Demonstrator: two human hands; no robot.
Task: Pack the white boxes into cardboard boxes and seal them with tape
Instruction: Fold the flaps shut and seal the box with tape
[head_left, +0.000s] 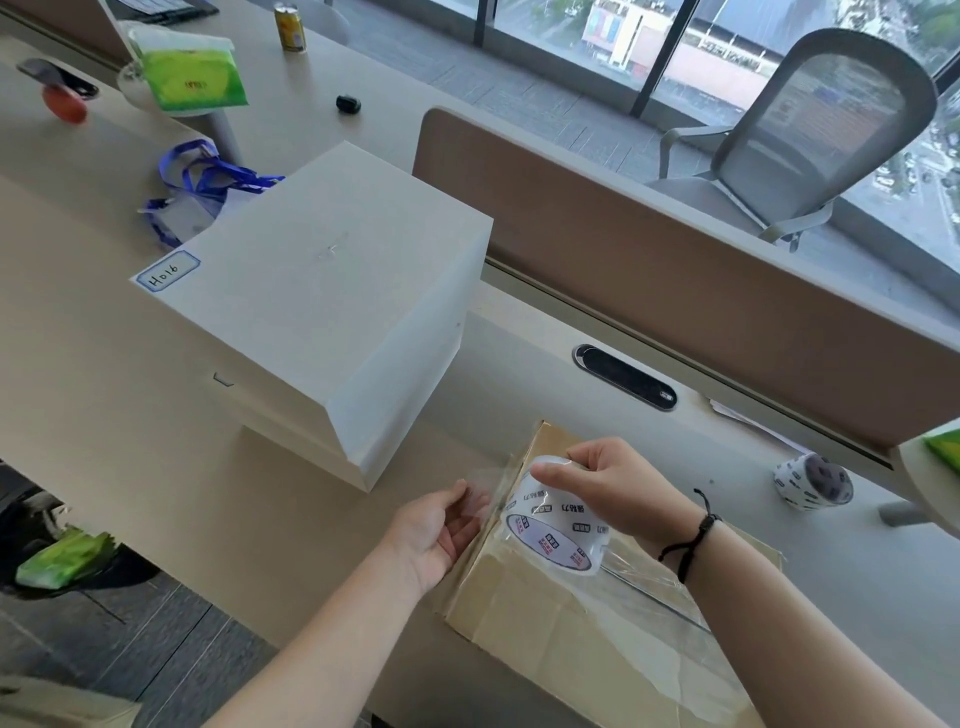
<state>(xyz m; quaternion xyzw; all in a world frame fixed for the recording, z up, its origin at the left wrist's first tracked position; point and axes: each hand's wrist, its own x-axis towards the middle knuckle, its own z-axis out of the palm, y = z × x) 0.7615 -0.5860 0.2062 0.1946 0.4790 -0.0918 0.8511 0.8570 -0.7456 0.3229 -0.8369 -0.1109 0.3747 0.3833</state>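
The cardboard box (597, 639) under my hands is matt brown paperboard; the tape roll (558, 525) is glossy clear plastic; the white box (322, 306) looks smooth.

Grey mesh-backed office chair (810, 140) stands by the window. Yellow drink can (289, 27), green tissue pack (192, 73), blue lanyard (200, 179) on desk.

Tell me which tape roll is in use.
The tape roll gripped by the right hand over the cardboard box; the other roll sits untouched on the desk.
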